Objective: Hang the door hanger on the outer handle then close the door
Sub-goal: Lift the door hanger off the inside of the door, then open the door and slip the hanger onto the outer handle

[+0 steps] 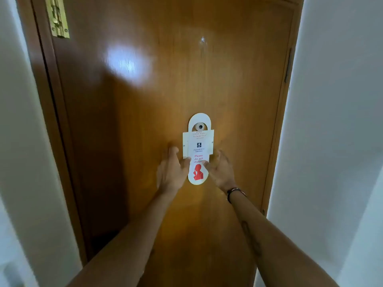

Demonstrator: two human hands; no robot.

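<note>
A white door hanger (198, 148) with red "Please do not disturb" lettering hangs flat against the brown wooden door (145, 121), its top loop around a small round knob (200, 127). My left hand (171, 171) touches the hanger's lower left edge with its thumb, fingers spread on the door. My right hand (220, 169) touches the lower right edge with its fingertips. Neither hand wraps around the card. No lever handle shows in the head view.
A brass bolt latch (57, 17) sits at the door's upper left by the dark frame (53, 112). White walls (331, 121) close in on both sides. A hinge strip (288, 65) runs along the door's right edge.
</note>
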